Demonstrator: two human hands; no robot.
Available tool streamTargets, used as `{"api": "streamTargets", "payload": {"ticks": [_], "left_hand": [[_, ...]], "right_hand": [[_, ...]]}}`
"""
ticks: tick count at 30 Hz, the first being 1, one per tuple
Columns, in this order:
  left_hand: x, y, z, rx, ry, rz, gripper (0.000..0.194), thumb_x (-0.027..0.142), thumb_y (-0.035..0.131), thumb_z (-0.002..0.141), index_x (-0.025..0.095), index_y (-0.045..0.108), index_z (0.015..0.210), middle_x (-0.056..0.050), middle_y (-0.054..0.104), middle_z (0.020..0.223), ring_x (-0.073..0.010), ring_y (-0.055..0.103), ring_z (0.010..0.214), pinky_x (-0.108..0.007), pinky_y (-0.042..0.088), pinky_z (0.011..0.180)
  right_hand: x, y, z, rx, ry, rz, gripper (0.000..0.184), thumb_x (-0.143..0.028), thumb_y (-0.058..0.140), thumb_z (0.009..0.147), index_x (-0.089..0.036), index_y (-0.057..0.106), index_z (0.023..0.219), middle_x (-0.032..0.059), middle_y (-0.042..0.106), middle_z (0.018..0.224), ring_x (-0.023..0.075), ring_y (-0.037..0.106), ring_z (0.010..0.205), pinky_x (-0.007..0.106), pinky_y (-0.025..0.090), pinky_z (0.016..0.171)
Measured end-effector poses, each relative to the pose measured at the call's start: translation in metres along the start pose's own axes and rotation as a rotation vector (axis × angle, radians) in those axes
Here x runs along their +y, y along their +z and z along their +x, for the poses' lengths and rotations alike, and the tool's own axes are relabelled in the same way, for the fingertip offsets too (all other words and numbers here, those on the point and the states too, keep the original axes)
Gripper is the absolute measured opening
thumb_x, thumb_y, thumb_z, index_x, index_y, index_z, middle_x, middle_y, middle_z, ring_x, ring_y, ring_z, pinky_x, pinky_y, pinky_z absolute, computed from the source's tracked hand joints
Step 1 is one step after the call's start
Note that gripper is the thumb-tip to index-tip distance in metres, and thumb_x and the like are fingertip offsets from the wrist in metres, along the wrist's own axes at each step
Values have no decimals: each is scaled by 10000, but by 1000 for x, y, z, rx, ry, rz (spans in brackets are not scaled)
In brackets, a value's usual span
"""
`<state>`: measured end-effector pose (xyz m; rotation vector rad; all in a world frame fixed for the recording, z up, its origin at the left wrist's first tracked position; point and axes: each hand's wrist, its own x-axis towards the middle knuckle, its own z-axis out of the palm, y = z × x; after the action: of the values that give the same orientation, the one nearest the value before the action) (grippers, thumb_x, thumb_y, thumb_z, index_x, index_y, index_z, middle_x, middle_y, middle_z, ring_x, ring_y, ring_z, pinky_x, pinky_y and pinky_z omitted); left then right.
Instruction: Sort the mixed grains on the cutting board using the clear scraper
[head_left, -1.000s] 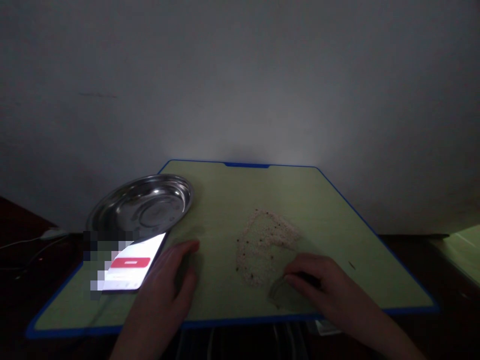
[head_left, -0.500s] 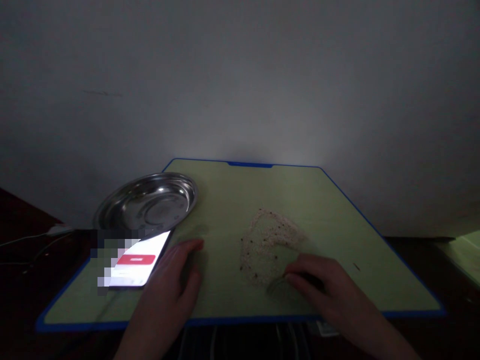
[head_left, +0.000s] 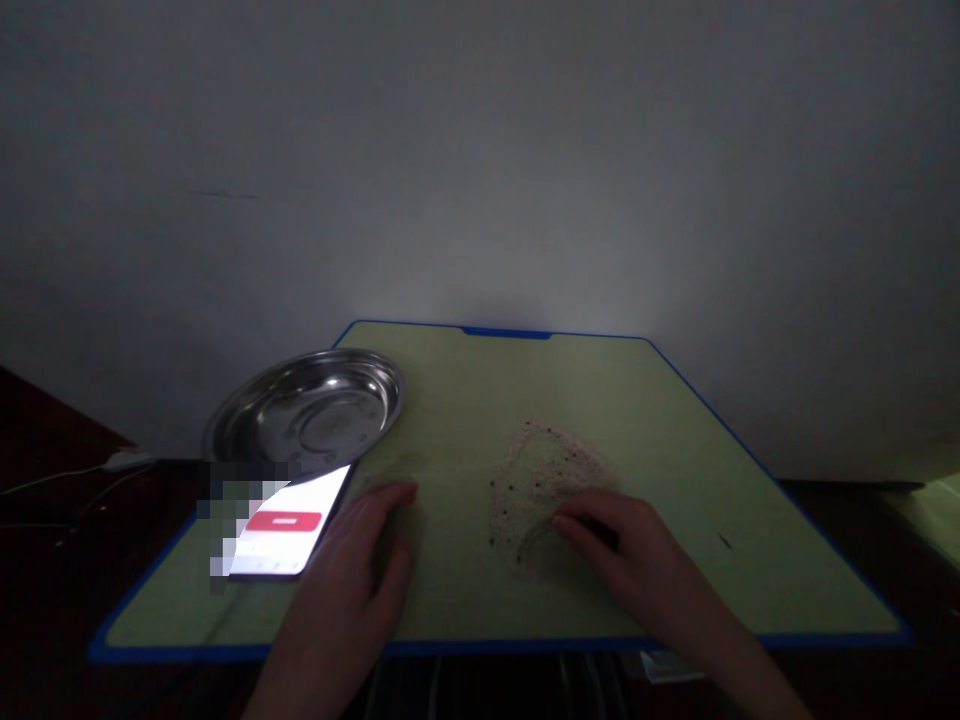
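Note:
Pale grains mixed with several small dark bits lie spread in a thin patch on the green tabletop. My right hand is over the near right part of this patch, its thumb and fingertips pinched together. Between them is a thin, curved tool, faint and blurred, with its end down among the grains; its exact kind I cannot make out. My left hand rests on the tabletop to the left of the grains, holding nothing, thumb apart from the fingers. Its back is close beside the lit phone.
A shiny round metal basin stands at the back left, overlapping the phone's far end. One small dark sliver lies right of my right hand. Blue edging borders the table, and a grey wall rises behind it.
My right hand has moved a little left and away from me, bringing the thin tool further into the grains. The left hand keeps its place. The whole view has shifted slightly.

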<state>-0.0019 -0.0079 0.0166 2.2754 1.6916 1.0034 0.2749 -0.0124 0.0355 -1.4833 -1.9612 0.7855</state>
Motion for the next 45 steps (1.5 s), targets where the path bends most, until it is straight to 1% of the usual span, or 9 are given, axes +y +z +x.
{"api": "streamTargets", "payload": {"ticks": [14, 19, 23, 25, 30, 34, 39, 42, 45], "left_hand": [[-2, 2, -2, 28, 8, -11, 306, 257, 467, 865, 234, 589, 1145, -88, 727, 1113, -278, 712, 1007, -478, 601, 831], [-3, 3, -3, 24, 21, -14, 318, 253, 473, 870, 235, 583, 1168, -92, 720, 1136, -281, 703, 1033, -480, 598, 843], [-4, 4, -3, 30, 23, -7, 316, 242, 467, 878, 236, 577, 1175, -98, 714, 1145, -278, 703, 1029, -486, 598, 839], [-4, 4, -2, 30, 27, -8, 313, 237, 465, 879, 235, 572, 1173, -97, 715, 1131, -274, 705, 1018, -485, 599, 837], [-1, 3, -1, 24, 25, -20, 308, 238, 466, 877, 240, 574, 1166, -90, 715, 1131, -272, 701, 1027, -482, 598, 843], [0, 3, -2, 33, 10, -23, 300, 249, 468, 878, 245, 581, 1155, -90, 718, 1134, -276, 702, 1029, -482, 596, 846], [-2, 2, -4, 29, 35, -12, 320, 236, 473, 868, 238, 565, 1174, -97, 712, 1143, -273, 701, 1034, -466, 601, 842], [-2, 2, -4, 23, 28, -1, 316, 228, 469, 869, 241, 565, 1169, -94, 713, 1142, -275, 699, 1042, -480, 596, 855], [-1, 2, -3, 16, 20, -7, 303, 227, 459, 876, 238, 567, 1159, -97, 716, 1139, -273, 700, 1040, -486, 596, 852]], "right_hand": [[-7, 0, 0, -73, -62, 13, 224, -238, 525, 952, -208, 663, 778, 5, 666, 767, 167, 610, 745, 297, 442, 685], [-11, 0, -7, -46, -24, 14, 197, -256, 538, 952, -225, 685, 825, 4, 676, 789, 172, 621, 763, 307, 454, 699], [-13, 7, -14, -87, -19, 1, 216, -247, 516, 955, -228, 690, 829, 9, 684, 790, 180, 637, 760, 312, 464, 681], [-11, 9, -16, -73, -15, -13, 210, -247, 515, 952, -227, 694, 844, 14, 694, 805, 186, 647, 772, 321, 473, 691], [0, 9, -20, 59, 18, -19, 240, -272, 493, 953, -221, 703, 850, 33, 713, 814, 202, 660, 775, 343, 488, 707], [-1, 12, -20, 99, 31, 4, 260, -288, 480, 951, -231, 714, 851, 38, 721, 831, 212, 672, 796, 349, 501, 717], [-6, 17, -18, 90, 19, 6, 269, -293, 475, 958, -234, 712, 846, 45, 727, 868, 215, 675, 819, 352, 504, 724], [-4, 16, -18, 40, 10, 13, 267, -292, 474, 962, -240, 710, 848, 33, 719, 844, 209, 674, 805, 346, 506, 718], [-2, 13, -21, 52, 27, 21, 265, -295, 483, 961, -240, 708, 832, 29, 720, 838, 206, 677, 805, 335, 513, 713]]}}
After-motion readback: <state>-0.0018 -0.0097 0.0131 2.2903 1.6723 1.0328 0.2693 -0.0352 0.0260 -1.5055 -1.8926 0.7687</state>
